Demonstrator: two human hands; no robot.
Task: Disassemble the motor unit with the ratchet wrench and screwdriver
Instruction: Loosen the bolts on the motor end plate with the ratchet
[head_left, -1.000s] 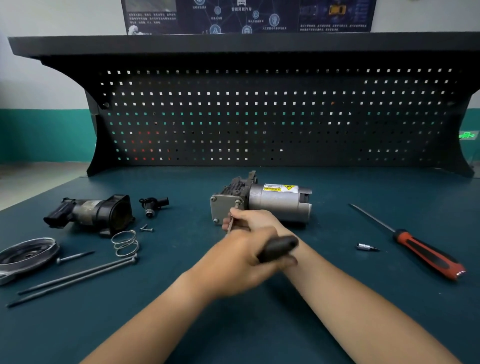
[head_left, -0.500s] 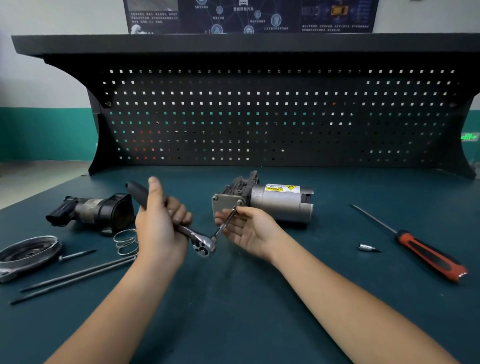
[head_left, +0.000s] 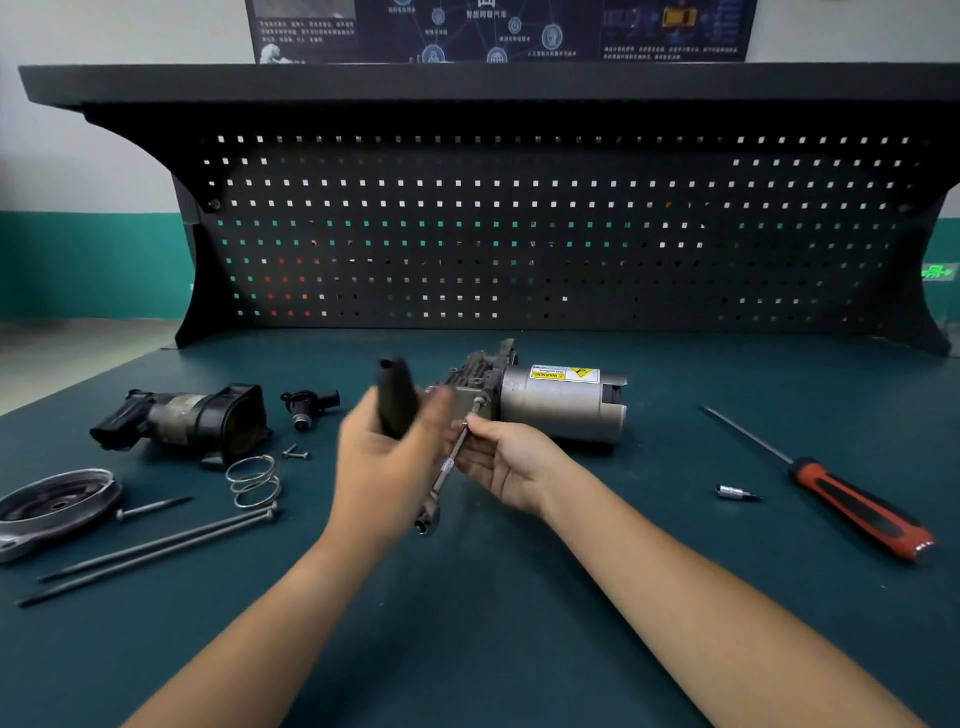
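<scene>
Left hand (head_left: 384, 467), blurred, gripped black handle of ratchet wrench (head_left: 395, 400) at frame centre. Right hand (head_left: 511, 467) pinched wrench's extension bar (head_left: 451, 464) just beside motor unit (head_left: 561, 410), on table (head_left: 493, 623) at centre. Screwdriver (head_left: 852, 506) lay at right.

Teal workbench (head_left: 727, 374) with motor unit (head_left: 561, 410), screwdriver (head_left: 852, 506), socket bit (head_left: 732, 492), spring (head_left: 254, 480), long bolts (head_left: 156, 545), black housing (head_left: 197, 421)

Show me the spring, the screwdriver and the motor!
spring (head_left: 253, 482), head view, on its middle coil.
screwdriver (head_left: 852, 504), head view, on its red handle.
motor (head_left: 561, 402), head view, on its silver casing.
</scene>
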